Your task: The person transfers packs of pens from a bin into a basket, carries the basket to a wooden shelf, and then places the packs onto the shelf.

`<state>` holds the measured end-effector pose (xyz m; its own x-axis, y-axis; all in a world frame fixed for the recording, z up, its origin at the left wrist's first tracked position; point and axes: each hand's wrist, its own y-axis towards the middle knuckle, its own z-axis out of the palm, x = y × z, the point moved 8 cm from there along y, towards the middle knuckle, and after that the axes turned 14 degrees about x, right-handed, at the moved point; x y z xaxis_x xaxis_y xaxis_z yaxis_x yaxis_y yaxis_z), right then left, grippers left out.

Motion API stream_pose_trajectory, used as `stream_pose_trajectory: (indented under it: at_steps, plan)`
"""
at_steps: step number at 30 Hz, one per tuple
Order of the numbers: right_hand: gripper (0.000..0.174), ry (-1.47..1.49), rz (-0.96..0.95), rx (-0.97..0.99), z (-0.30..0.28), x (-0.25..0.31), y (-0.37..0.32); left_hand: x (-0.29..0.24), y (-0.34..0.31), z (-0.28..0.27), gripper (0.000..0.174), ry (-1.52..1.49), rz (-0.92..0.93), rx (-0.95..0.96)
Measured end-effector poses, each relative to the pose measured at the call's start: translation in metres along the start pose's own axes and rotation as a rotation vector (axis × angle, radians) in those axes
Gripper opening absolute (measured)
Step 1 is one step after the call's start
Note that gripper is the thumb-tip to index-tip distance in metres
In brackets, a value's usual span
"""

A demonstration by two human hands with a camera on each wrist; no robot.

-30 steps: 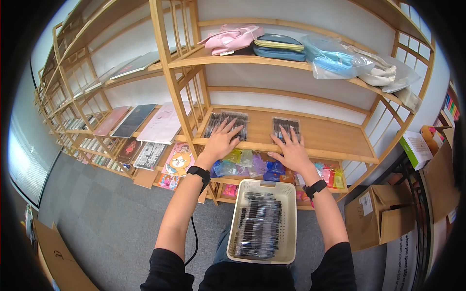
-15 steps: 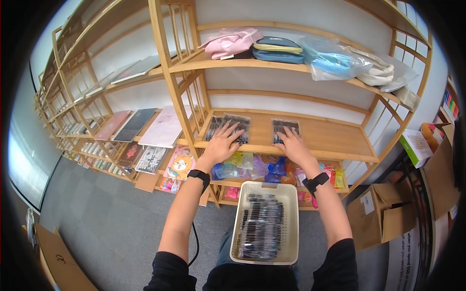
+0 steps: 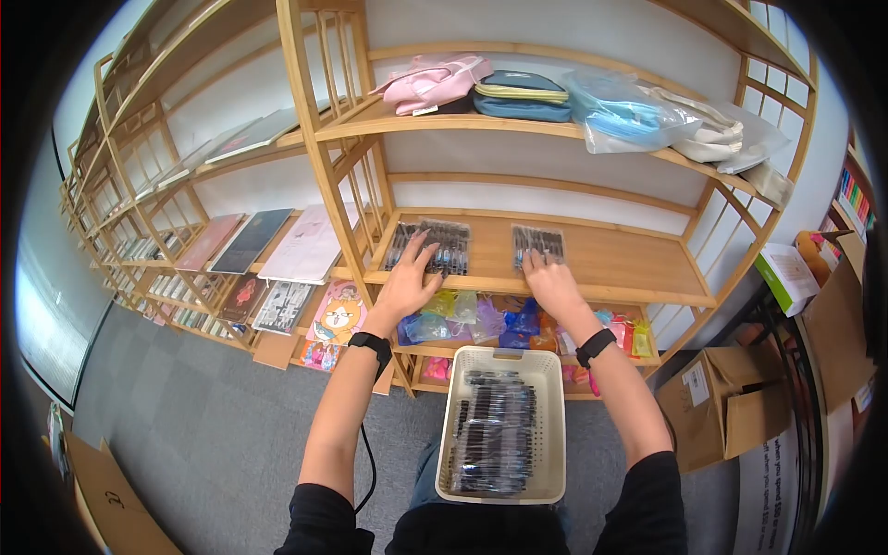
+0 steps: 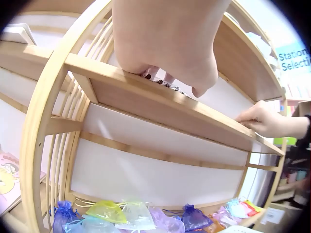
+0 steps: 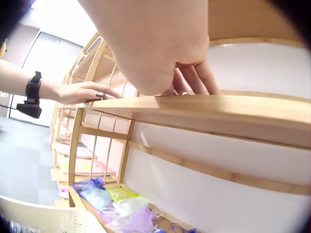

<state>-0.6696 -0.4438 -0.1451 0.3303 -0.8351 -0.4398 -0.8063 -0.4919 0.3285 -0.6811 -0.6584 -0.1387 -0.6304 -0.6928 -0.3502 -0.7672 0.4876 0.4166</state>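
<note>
My left hand [image 3: 407, 282] rests on packs of dark pens [image 3: 448, 242] in clear sleeves, lying side by side at the left end of the shelf. Its fingers are spread over their near part. Farther right, my right hand [image 3: 552, 285] touches another clear pack of pens [image 3: 537, 239] with its fingertips, the fingers closer together and bent down. In the right wrist view the right fingers [image 5: 198, 80] reach behind the shelf's front rail, which hides their tips. A cream plastic basket [image 3: 558, 425] in front of my body holds many more packed pens [image 3: 498, 430].
The wooden shelf [image 3: 629, 261] runs on to the right. Above it lie a pink bag [image 3: 435, 83], a blue pouch [image 3: 523, 100] and plastic-wrapped bags [image 3: 624, 116]. Colourful mesh pouches [image 3: 486, 319] fill the shelf below. A cardboard box [image 3: 721, 407] stands at the right, notebooks [image 3: 305, 242] at the left.
My right hand's fingers have gone from spread flat over the pack to drawn together and bent at its near part. The left hand stays on the left packs, shifted slightly.
</note>
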Motion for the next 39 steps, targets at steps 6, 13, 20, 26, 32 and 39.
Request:
stream_pose_trajectory:
  at_steps: [6,13,20,26,32,39]
  plan:
    - [0.033,0.398,0.157,-0.162,-0.018,0.016,0.029,0.006,0.0,0.006,0.051,0.031,0.008,0.032]
    - [0.034,0.313,0.035,-0.162,-0.018,0.074,0.056,0.006,0.003,0.007,0.052,0.038,0.032,0.051]
    - [0.039,0.267,-0.027,-0.165,-0.012,0.081,0.055,0.006,0.001,0.006,0.054,0.027,0.046,0.036]
    - [0.044,0.331,0.01,-0.15,-0.009,0.087,0.043,-0.014,0.002,0.0,0.056,0.106,0.117,0.035]
    - [0.047,0.541,-0.075,-0.138,-0.028,0.065,0.001,-0.01,0.003,0.005,0.053,0.094,0.129,0.062]
    - [0.036,0.504,-0.374,-0.135,-0.001,0.083,-0.108,-0.029,-0.013,-0.003,0.061,0.13,0.031,-0.13]
